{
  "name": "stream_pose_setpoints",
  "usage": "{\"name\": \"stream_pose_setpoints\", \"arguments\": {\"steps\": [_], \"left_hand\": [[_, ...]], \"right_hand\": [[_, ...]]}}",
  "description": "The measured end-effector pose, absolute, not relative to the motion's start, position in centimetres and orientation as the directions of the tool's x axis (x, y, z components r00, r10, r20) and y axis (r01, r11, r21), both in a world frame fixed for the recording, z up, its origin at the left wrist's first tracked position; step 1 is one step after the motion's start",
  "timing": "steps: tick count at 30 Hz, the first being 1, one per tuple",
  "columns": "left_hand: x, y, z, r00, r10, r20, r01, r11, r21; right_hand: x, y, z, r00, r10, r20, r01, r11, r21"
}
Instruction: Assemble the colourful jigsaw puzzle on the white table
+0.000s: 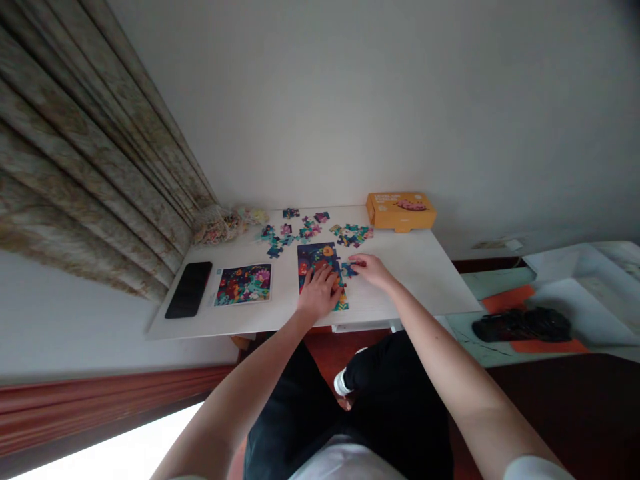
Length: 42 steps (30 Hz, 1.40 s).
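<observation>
A partly joined jigsaw puzzle in dark blue and orange lies on the white table. My left hand rests flat over its lower part, fingers spread, hiding some of the picture. At the puzzle's right edge, my right hand pinches a blue puzzle piece; I cannot tell whether the piece is locked in. Loose puzzle pieces lie in groups behind the puzzle, with more pieces to the back left. Left of the puzzle is a printed reference picture in similar colours.
A black phone lies at the table's left end. An orange puzzle box stands at the back right, against the wall. Net bags sit at the back left beside the curtain. White trays stand on a lower surface to the right.
</observation>
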State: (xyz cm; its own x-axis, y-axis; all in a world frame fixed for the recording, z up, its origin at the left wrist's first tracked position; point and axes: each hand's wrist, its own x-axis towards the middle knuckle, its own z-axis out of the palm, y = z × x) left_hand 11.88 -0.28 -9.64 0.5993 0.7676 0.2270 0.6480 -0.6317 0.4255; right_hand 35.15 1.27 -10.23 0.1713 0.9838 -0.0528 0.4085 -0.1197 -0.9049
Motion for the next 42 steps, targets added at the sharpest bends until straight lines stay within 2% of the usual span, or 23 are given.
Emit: {"name": "stream_pose_setpoints", "arguments": {"steps": [4,7,8,10,13,15,17,19,21,23,26,29,32,34,35,37,39,42], "left_hand": [[11.9,-0.3,-9.7,0.598,0.765,0.238,0.632,-0.633,0.447],[11.9,-0.2,-9.7,0.59,0.77,0.243,0.627,-0.627,0.463],[11.9,-0.2,-9.8,0.59,0.771,0.242,0.628,-0.626,0.463],[11.9,-0.2,-9.8,0.593,0.769,0.239,0.629,-0.628,0.458],[11.9,-0.2,-9.8,0.594,0.766,0.245,0.625,-0.631,0.459],[11.9,-0.2,-9.8,0.591,0.766,0.253,0.619,-0.632,0.466],[11.9,-0.3,-9.8,0.59,0.766,0.256,0.617,-0.631,0.47],[11.9,-0.3,-9.7,0.59,0.767,0.253,0.619,-0.63,0.469],[11.9,-0.3,-9.7,0.59,0.769,0.248,0.628,-0.629,0.458],[11.9,-0.3,-9.7,0.594,0.767,0.242,0.639,-0.633,0.436],[11.9,-0.3,-9.6,0.607,0.76,0.232,0.665,-0.645,0.376],[12.0,-0.3,-9.7,0.614,0.757,0.224,0.692,-0.653,0.308],[11.9,-0.3,-9.7,0.616,0.755,0.226,0.702,-0.656,0.277],[11.9,-0.4,-9.6,0.619,0.752,0.226,0.701,-0.659,0.273],[11.9,-0.4,-9.6,0.621,0.75,0.226,0.699,-0.661,0.273],[11.9,-0.4,-9.5,0.624,0.747,0.228,0.695,-0.664,0.276],[11.9,-0.4,-9.5,0.624,0.746,0.233,0.692,-0.666,0.279],[11.9,-0.4,-9.6,0.622,0.744,0.243,0.69,-0.668,0.277]], "right_hand": [[35.9,0.8,-9.3,0.14,0.97,-0.2,0.251,-0.23,-0.94],[35.9,0.1,-9.1,0.225,0.941,-0.254,0.137,-0.288,-0.948],[35.8,-0.2,-9.2,0.27,0.931,-0.244,0.164,-0.294,-0.942],[35.6,-0.7,-9.2,0.338,0.92,-0.198,0.346,-0.317,-0.883],[35.9,-1.2,-8.9,0.358,0.925,-0.128,0.66,-0.348,-0.665],[36.3,-1.4,-8.5,0.349,0.935,-0.065,0.752,-0.321,-0.576],[36.8,-1.4,-8.2,0.29,0.957,0.019,0.767,-0.221,-0.603],[37.2,-1.3,-8.0,0.154,0.986,0.069,0.727,-0.066,-0.683],[37.4,-1.3,-8.0,-0.01,0.998,0.06,0.663,0.051,-0.747],[37.3,-1.2,-8.1,-0.114,0.993,0.017,0.637,0.087,-0.766],[36.8,-1.4,-8.1,-0.072,0.997,-0.027,0.732,0.034,-0.68],[35.9,-1.7,-7.7,0.088,0.994,-0.061,0.863,-0.106,-0.494],[35.5,-2.0,-7.4,0.243,0.968,-0.065,0.897,-0.25,-0.365],[35.9,-2.0,-7.5,0.257,0.966,-0.034,0.889,-0.25,-0.383],[36.3,-2.0,-7.6,0.197,0.98,-0.019,0.885,-0.186,-0.428],[37.4,-1.9,-7.9,-0.03,0.999,0.013,0.841,0.032,-0.54],[38.5,-1.8,-8.2,-0.243,0.969,0.032,0.759,0.211,-0.615],[39.4,-1.5,-8.6,-0.316,0.949,0.018,0.722,0.253,-0.644]]}}
